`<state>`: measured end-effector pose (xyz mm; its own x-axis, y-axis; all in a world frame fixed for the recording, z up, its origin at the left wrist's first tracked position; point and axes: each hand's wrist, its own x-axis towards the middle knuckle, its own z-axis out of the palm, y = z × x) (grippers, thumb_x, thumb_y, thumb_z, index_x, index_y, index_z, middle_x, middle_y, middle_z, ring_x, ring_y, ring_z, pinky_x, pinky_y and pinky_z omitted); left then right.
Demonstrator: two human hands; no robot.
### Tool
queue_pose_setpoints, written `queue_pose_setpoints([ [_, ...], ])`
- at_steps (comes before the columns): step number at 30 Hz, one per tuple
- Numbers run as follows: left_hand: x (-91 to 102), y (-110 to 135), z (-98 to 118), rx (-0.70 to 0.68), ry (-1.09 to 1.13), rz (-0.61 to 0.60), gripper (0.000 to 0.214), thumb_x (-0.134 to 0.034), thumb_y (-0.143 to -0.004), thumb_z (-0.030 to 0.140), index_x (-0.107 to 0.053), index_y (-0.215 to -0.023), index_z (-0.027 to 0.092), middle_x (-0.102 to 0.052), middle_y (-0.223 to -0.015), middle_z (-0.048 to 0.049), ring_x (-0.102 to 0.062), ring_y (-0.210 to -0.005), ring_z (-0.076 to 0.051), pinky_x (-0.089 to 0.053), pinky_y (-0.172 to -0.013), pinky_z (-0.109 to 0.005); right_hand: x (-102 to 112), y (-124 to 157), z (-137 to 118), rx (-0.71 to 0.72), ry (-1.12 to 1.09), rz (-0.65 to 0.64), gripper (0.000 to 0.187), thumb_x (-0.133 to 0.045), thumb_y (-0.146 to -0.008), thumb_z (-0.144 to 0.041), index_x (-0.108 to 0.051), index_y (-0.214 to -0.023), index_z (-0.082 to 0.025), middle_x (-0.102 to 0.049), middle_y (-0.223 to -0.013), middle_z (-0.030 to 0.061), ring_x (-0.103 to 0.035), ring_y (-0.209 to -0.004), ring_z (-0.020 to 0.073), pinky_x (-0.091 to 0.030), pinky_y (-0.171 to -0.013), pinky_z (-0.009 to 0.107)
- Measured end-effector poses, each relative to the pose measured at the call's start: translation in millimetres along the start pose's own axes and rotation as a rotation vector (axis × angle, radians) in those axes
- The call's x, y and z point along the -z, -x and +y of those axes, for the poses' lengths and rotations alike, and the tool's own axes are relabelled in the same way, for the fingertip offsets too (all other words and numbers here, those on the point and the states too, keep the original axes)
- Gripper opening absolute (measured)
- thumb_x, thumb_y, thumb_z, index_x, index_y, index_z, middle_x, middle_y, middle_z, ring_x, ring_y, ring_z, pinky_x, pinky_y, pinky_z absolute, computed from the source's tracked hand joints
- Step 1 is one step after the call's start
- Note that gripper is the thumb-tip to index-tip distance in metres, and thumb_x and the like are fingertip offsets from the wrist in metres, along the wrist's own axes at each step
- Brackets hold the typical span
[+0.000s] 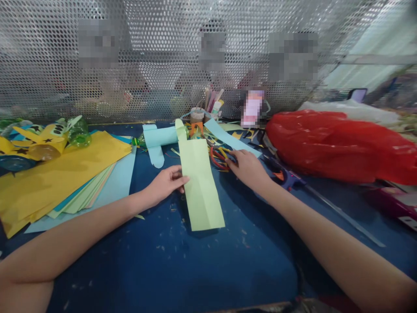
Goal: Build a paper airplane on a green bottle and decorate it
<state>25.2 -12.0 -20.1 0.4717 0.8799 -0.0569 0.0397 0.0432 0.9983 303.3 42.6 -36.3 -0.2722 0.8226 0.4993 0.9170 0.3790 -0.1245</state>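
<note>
A pale green sheet of paper (201, 191) with a crease down it is pinched at its left edge by my left hand (169, 180), raised a little above the blue table. My right hand (246, 167) reaches to the right of the paper. Its curled fingers are on a thin yellow stick (223, 152), whose exact kind I cannot make out. Right by those fingertips lies a pair of scissors with red handles (215, 160). Behind the sheet, a green bottle (140, 141) wrapped in light blue paper (163, 136) lies on its side.
Yellow sheets (74, 167) and coloured papers lie on the left beside decorated bottles (45, 141). Cups of brushes (197, 115), a light blue strip (233, 138) and paper scraps are at the back. A red plastic bag (339, 145) and a glue gun (288, 177) lie right.
</note>
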Motion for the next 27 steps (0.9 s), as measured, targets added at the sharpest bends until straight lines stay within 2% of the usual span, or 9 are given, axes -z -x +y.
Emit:
queue_pose_setpoints([
  [4, 0.6, 0, -1, -0.008, 0.028, -0.001, 0.040, -0.067, -0.082, 0.037, -0.062, -0.113, 0.014, -0.070, -0.098, -0.0088, -0.057, -0.069, -0.013, -0.047, -0.062, -0.027, -8, -5, 8, -0.065, 0.078, -0.098, 0.025, -0.056, -0.086, -0.035, -0.068, -0.094, -0.015, -0.070, -0.081, 0.0138, -0.066, -0.071, 0.0278, -0.052, -0.063, 0.040],
  [8, 2.0, 0, -2, 0.004, 0.041, -0.003, 0.032, -0.068, -0.081, 0.039, -0.066, -0.099, 0.013, -0.070, -0.091, -0.0081, -0.057, -0.068, -0.013, -0.047, -0.062, -0.027, -6, -8, 7, -0.173, -0.005, -0.161, 0.021, -0.062, -0.080, -0.034, -0.070, -0.091, -0.018, -0.067, -0.060, 0.0056, -0.061, -0.050, 0.0215, -0.047, -0.052, 0.034],
  [11, 2.7, 0, -3, 0.026, 0.078, 0.020, 0.032, -0.068, -0.081, 0.041, -0.065, -0.097, 0.013, -0.069, -0.085, -0.0071, -0.058, -0.065, -0.012, -0.047, -0.060, -0.027, 2, -9, 7, -0.285, -0.126, -0.214, 0.019, -0.062, -0.078, -0.033, -0.071, -0.085, -0.019, -0.068, -0.059, 0.0066, -0.062, -0.050, 0.0224, -0.047, -0.052, 0.035],
  [14, 4.1, -1, -3, 0.051, 0.141, 0.081, 0.033, -0.067, -0.083, 0.042, -0.061, -0.100, 0.015, -0.067, -0.079, -0.0052, -0.058, -0.061, -0.012, -0.047, -0.055, -0.026, 15, -9, 3, -0.425, -0.369, -0.297, 0.017, -0.062, -0.076, -0.032, -0.071, -0.082, -0.019, -0.072, -0.071, 0.0080, -0.066, -0.061, 0.0242, -0.050, -0.054, 0.035],
  [16, 6.3, -4, -3, 0.044, 0.174, 0.131, 0.033, -0.067, -0.082, 0.043, -0.060, -0.100, 0.016, -0.066, -0.074, -0.0034, -0.057, -0.057, -0.012, -0.045, -0.051, -0.024, 24, -8, -3, -0.540, -0.621, -0.344, 0.017, -0.062, -0.076, -0.034, -0.070, -0.081, -0.020, -0.072, -0.073, 0.0058, -0.067, -0.064, 0.0227, -0.052, -0.056, 0.032],
  [19, 12.4, -8, 0, -0.011, 0.225, 0.205, 0.034, -0.070, -0.078, 0.044, -0.060, -0.096, 0.017, -0.064, -0.070, -0.0016, -0.056, -0.054, -0.011, -0.042, -0.046, -0.021, 32, -4, -18, -0.691, -1.038, -0.313, 0.013, -0.068, -0.073, -0.030, -0.067, -0.081, -0.021, -0.072, -0.075, 0.0039, -0.067, -0.071, 0.0184, -0.055, -0.063, 0.027],
  [21, 17.7, -11, 5, -0.051, 0.259, 0.255, 0.034, -0.072, -0.077, 0.044, -0.060, -0.093, 0.017, -0.064, -0.067, -0.0008, -0.056, -0.053, -0.011, -0.041, -0.045, -0.020, 35, -1, -30, -0.746, -1.221, -0.283, 0.019, -0.075, -0.067, -0.026, -0.065, -0.082, -0.021, -0.071, -0.078, 0.0038, -0.068, -0.075, 0.0170, -0.056, -0.069, 0.025],
  [24, 25.4, -13, 13, -0.094, 0.279, 0.316, 0.031, -0.072, -0.077, 0.042, -0.060, -0.091, 0.017, -0.064, -0.066, -0.0005, -0.055, -0.052, -0.010, -0.041, -0.044, -0.019, 33, 3, -45, -0.712, -1.367, -0.290, 0.030, -0.082, -0.060, -0.032, -0.062, -0.079, -0.020, -0.071, -0.080, 0.0039, -0.068, -0.077, 0.0182, -0.056, -0.073, 0.029],
  [27, 30.3, -13, 17, -0.120, 0.273, 0.364, 0.028, -0.070, -0.079, 0.040, -0.059, -0.091, 0.017, -0.066, -0.069, -0.0015, -0.056, -0.053, -0.010, -0.043, -0.045, -0.019, 27, 5, -54, -0.567, -1.507, -0.352, 0.039, -0.079, -0.063, -0.053, -0.060, -0.077, -0.021, -0.072, -0.092, 0.0072, -0.069, -0.090, 0.0228, -0.053, -0.087, 0.038],
])
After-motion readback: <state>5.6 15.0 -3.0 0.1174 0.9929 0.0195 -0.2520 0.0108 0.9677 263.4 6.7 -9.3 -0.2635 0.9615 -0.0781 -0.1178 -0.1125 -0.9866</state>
